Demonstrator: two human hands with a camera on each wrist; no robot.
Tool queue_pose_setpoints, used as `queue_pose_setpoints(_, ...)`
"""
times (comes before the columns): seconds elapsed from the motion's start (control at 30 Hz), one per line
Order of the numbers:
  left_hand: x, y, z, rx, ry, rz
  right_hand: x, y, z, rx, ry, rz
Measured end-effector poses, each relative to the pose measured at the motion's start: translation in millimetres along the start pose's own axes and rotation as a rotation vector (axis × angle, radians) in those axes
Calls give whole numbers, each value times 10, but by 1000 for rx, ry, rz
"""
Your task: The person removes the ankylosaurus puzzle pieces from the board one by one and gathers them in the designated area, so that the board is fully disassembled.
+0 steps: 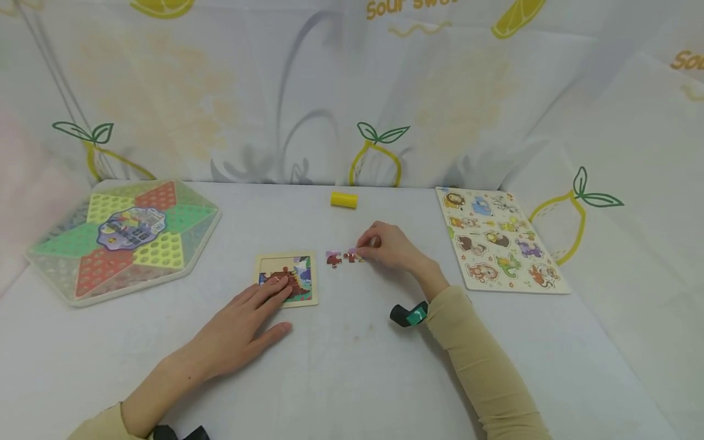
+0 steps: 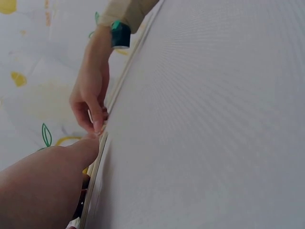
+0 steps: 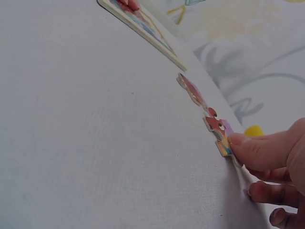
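Observation:
My left hand (image 1: 236,333) lies over a small square jigsaw puzzle, its extended fingers resting on the pieces inside the pale wooden frame (image 1: 315,284). Part of a brown picture with green and purple bits shows past the fingertips; the rest is covered. To the right of the frame, my right hand (image 1: 392,247) pinches a puzzle piece (image 3: 222,147) with yellow, blue and purple on it, low at the tabletop. Beside it lie two loose pieces, a brown-and-purple one (image 1: 333,259) and a red-brown one with eye-like dots (image 3: 215,123).
A yellow cylinder (image 1: 343,200) lies behind the pieces. At the left is a hexagonal Chinese checkers board (image 1: 189,226); at the right, an animal picture board (image 1: 484,244). A printed curtain (image 1: 236,91) hangs behind the white table (image 1: 352,379).

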State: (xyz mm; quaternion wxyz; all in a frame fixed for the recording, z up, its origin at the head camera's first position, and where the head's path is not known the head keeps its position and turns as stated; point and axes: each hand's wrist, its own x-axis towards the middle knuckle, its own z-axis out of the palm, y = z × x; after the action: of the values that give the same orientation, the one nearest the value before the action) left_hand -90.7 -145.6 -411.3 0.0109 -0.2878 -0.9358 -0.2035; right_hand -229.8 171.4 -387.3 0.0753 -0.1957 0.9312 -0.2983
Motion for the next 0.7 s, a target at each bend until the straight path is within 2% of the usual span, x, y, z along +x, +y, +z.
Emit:
queue_pose_setpoints(0.33, 24, -1, -20, 39, 33, 0, 6, -24, 14, -10, 12, 14)
queue_pose_setpoints(0.7, 2, 0, -47, 58, -7, 3, 19, 16, 35, -5, 31, -10)
